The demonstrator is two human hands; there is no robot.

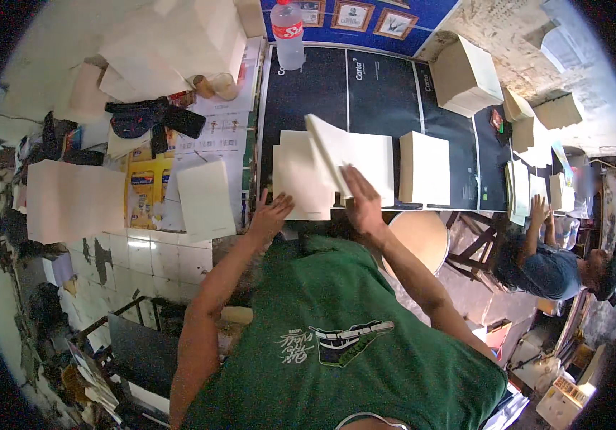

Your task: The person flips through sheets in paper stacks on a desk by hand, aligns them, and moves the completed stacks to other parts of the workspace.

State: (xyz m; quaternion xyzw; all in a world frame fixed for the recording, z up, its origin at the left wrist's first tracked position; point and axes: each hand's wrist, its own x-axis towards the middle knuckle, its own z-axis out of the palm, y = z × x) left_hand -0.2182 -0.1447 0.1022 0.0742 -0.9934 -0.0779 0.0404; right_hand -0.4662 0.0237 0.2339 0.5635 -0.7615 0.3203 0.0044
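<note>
On the dark table in front of me lies a low stack of cream paper (297,193). My left hand (273,208) rests at its near left corner, fingers spread and holding nothing. A thicker sheaf of paper (328,147) stands tilted over the stack's right side, its narrow edge facing up and left. My right hand (362,195) grips the near end of this sheaf, the thumb partly hidden. Just behind the right hand, another cream paper pile (374,161) shows beyond the sheaf.
A neat paper block (425,168) sits to the right; a taller one (467,75) stands farther back. A clear bottle with a red cap (290,39) is at the back edge. Leftward are loose paper (206,201) and a black pouch (136,118). A co-worker (548,261) handles paper at right.
</note>
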